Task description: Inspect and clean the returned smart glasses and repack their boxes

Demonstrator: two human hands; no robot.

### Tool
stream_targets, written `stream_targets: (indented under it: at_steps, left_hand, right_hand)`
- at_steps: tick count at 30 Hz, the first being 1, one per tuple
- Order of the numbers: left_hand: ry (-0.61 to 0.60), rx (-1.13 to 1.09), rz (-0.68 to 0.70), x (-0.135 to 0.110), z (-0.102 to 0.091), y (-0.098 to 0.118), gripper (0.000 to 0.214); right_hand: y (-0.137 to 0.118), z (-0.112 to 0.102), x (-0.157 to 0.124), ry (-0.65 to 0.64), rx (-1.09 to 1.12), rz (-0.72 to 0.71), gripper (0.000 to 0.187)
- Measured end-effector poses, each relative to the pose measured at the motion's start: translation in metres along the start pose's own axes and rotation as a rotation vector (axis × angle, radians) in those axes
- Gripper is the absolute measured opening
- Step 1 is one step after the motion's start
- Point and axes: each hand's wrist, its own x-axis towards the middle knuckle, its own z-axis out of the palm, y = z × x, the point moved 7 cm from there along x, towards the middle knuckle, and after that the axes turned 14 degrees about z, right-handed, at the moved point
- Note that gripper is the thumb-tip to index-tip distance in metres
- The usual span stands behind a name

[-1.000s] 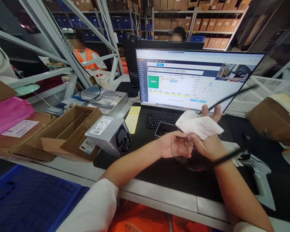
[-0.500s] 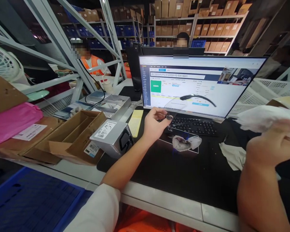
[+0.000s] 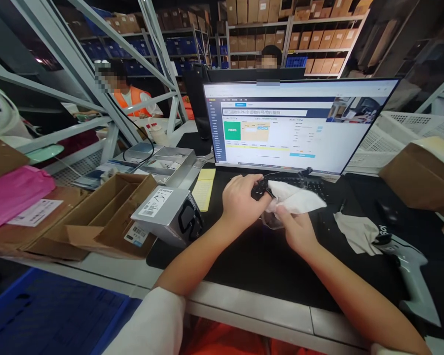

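Note:
My left hand (image 3: 244,199), fingers closed, holds a pair of glasses (image 3: 306,172) above the keyboard (image 3: 318,186). Most of the frame is hidden behind my fingers and a white cloth; only a dark part shows past them. My right hand (image 3: 299,229) pinches that white cloth (image 3: 299,197), possibly a tissue, against the glasses beside my left fingers. Below the hands, a crumpled clear plastic wrapper (image 3: 273,221) lies on the black mat (image 3: 244,266), partly covered. A silver box (image 3: 170,214) with a label and a dark glasses picture stands left of my left forearm.
A lit monitor (image 3: 266,133) stands behind the keyboard. To the right lie a grey scanner (image 3: 410,273), a crumpled pale cloth (image 3: 358,234) and a brown carton (image 3: 418,175). Leftward are a yellow notepad (image 3: 203,190), an open cardboard box (image 3: 111,217) and a blue crate (image 3: 59,315).
My right hand has come in from the far right with the white cloth and now presses it to the glasses. The glasses have lowered from in front of the screen. The view has shifted slightly.

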Motion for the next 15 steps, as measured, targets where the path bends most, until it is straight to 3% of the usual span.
stream_targets:
  at_steps: [3, 6, 13, 15]
  left_hand:
    - [-0.031, 0.016, 0.000, -0.001, 0.004, 0.001, 0.028]
    - [-0.106, 0.011, -0.036, -0.001, 0.010, -0.001, 0.028]
    - [-0.137, 0.010, -0.056, 0.001, 0.012, -0.005, 0.022]
    - [-0.121, 0.012, -0.064, 0.002, 0.010, -0.009, 0.020]
  right_hand:
    - [0.000, 0.002, -0.001, 0.036, -0.121, -0.051, 0.047]
    - [0.004, -0.003, 0.000, 0.075, -0.077, -0.022, 0.039]
    - [-0.001, 0.000, 0.001, -0.065, 0.541, 0.216, 0.033]
    - [-0.008, -0.002, 0.001, -0.047, 0.641, 0.250, 0.035]
